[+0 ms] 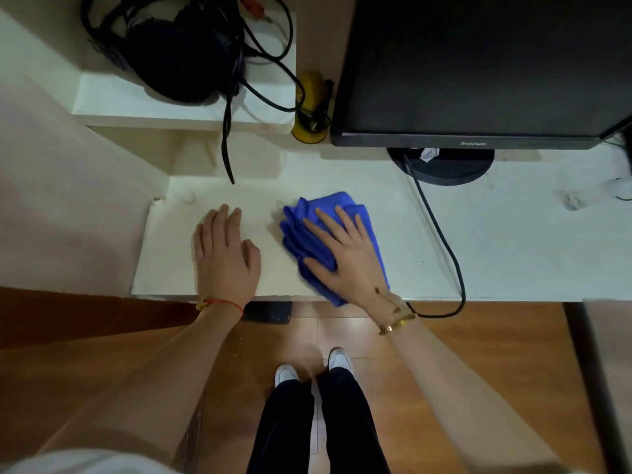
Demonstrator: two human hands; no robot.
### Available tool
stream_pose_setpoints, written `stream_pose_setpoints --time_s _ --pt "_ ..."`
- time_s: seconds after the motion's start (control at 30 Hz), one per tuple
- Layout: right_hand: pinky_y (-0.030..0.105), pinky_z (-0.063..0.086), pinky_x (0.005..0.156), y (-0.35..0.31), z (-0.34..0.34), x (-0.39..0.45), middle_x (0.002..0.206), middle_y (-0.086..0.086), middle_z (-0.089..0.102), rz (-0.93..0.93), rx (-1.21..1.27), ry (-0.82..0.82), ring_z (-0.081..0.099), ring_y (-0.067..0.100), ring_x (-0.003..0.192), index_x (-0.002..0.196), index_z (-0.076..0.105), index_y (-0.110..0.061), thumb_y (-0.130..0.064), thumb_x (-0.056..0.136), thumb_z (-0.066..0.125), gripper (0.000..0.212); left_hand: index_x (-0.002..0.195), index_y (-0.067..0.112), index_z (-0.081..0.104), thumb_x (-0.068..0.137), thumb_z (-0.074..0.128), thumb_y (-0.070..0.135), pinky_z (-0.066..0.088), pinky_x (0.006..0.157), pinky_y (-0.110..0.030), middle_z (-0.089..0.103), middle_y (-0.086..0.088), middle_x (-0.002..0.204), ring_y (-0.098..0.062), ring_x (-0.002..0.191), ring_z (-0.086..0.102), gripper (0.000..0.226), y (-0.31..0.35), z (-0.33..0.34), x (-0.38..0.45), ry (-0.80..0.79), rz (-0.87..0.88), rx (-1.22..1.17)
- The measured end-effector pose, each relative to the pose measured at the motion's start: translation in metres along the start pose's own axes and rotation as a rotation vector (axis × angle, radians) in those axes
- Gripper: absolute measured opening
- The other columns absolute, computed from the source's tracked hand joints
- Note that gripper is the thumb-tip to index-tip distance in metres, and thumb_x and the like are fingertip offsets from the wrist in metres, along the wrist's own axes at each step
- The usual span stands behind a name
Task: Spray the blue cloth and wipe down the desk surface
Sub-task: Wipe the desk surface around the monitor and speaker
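White tabletop (496, 234), spanning the view, bare and pale where wiping is due. Black monitor (478, 63) at the back right, on a round stand, cable trailing forward over the front edge. Raised shelf (113, 104) at the back left, carrying dark headphones (178, 53) with tangled leads. Yellow object (309, 107) between shelf and monitor; kind unclear.

Blue cloth (307, 213), folded into a thick pad on the tabletop near the front edge, left of the cable. Long axis from far-left to near-right, near corner hanging just over the edge. Folded so probably to give a firm wiping face.

Right hand (349, 254) flat on the cloth, grip spread, fingers straight and pointing away and leftward, pressing rather than clutching; likely mid-wipe. Left hand (225, 254) palm-down on bare tabletop just beside the cloth, grip relaxed, holding nothing, probably bracing the body. No spray bottle in view.
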State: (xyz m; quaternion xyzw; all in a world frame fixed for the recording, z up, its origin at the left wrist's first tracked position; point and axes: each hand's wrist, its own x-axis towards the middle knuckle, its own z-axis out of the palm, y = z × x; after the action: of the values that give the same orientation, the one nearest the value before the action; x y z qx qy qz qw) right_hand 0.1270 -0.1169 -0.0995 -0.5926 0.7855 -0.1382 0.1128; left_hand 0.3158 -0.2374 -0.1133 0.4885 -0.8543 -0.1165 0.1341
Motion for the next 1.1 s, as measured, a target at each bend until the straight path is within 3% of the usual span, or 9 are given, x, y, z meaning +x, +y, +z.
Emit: stream_pose_setpoints --time_s 0.07,0.23,0.37,0.5,0.67,0.83,0.97,1.03,1.1 --pt "0.047 0.005 0.125 0.020 -0.008 -0.020 0.160 -0.007 0.035 0.002 0.008 -0.002 0.019 0.026 0.153 0.151 0.039 -0.034 -0.059 0.092 0.041 0.064 0.148 0.004 0.040 0.096 0.031 0.028 0.020 0.123 -0.051 0.039 -0.017 0.155 -0.035 0.146 0.029 0.059 0.000 -0.001 -0.001 -0.005 0.006 -0.004" --pt "0.049 0.001 0.125 0.042 -0.018 -0.004 0.161 -0.006 0.033 0.292 -0.005 0.120 0.016 0.027 0.153 0.151 0.038 -0.034 -0.064 0.090 0.036 0.069 0.148 0.004 0.040 0.096 0.030 0.028 0.020 0.124 -0.051 0.039 -0.017 0.155 -0.035 0.147 0.029 0.058 -0.001 0.001 0.000 -0.001 0.012 -0.009" --pt "0.053 0.017 0.122 0.010 -0.008 -0.010 0.153 0.003 0.046 0.119 0.095 0.096 0.030 0.035 0.147 0.145 0.050 -0.024 -0.039 0.093 0.043 0.055 0.148 0.003 0.040 0.096 0.030 0.026 0.019 0.124 -0.051 0.039 -0.019 0.154 -0.037 0.146 0.030 0.058 -0.003 0.003 -0.001 -0.011 0.011 0.005" --pt "0.046 0.022 0.123 0.014 -0.010 -0.038 0.148 0.006 0.051 -0.066 0.257 0.017 0.036 0.029 0.144 0.140 0.054 -0.014 -0.009 0.088 0.047 0.053 0.145 0.002 0.044 0.096 0.026 0.024 0.018 0.124 -0.053 0.044 -0.021 0.151 -0.038 0.145 0.034 0.057 0.007 0.001 -0.002 -0.027 0.040 0.018" --pt "0.035 0.034 0.116 0.041 -0.057 -0.066 0.143 0.006 0.054 0.079 0.379 0.188 0.045 0.016 0.134 0.138 0.057 -0.014 -0.004 0.090 0.046 0.050 0.143 0.002 0.049 0.096 0.028 0.021 0.020 0.123 -0.050 0.049 -0.019 0.149 -0.036 0.143 0.038 0.054 0.060 0.003 -0.011 -0.070 0.199 -0.080" --pt "0.029 0.033 0.116 0.119 -0.121 -0.095 0.146 0.005 0.051 0.219 0.278 0.355 0.045 0.018 0.135 0.141 0.055 -0.015 0.008 0.086 0.051 0.059 0.147 0.006 0.046 0.098 0.023 0.026 0.022 0.124 -0.049 0.044 -0.014 0.154 -0.031 0.147 0.035 0.058 0.136 0.023 -0.015 -0.166 0.274 -0.094" --pt "0.019 0.027 0.116 0.192 -0.122 -0.117 0.148 0.007 0.048 0.298 0.233 0.259 0.044 0.023 0.135 0.142 0.052 -0.016 -0.005 0.096 0.055 0.048 0.153 0.009 0.037 0.099 0.018 0.031 0.020 0.125 -0.048 0.036 -0.013 0.160 -0.028 0.151 0.028 0.061 0.195 0.048 -0.018 -0.197 0.246 -0.054" --pt "0.033 0.027 0.120 0.212 -0.109 -0.119 0.149 0.008 0.048 0.275 0.245 0.163 0.041 0.026 0.139 0.143 0.051 -0.016 -0.025 0.098 0.049 0.046 0.155 0.010 0.034 0.099 0.015 0.034 0.017 0.126 -0.048 0.032 -0.012 0.162 -0.028 0.152 0.024 0.063 0.223 0.060 -0.017 -0.195 0.178 -0.053" --pt "0.047 0.017 0.123 0.219 -0.099 -0.119 0.154 0.005 0.043 0.173 0.170 0.075 0.028 0.029 0.148 0.147 0.047 -0.018 -0.039 0.100 0.042 0.052 0.156 0.010 0.030 0.097 0.012 0.036 0.011 0.127 -0.047 0.028 -0.012 0.164 -0.028 0.153 0.020 0.066 0.245 0.070 -0.016 -0.207 0.128 -0.051"
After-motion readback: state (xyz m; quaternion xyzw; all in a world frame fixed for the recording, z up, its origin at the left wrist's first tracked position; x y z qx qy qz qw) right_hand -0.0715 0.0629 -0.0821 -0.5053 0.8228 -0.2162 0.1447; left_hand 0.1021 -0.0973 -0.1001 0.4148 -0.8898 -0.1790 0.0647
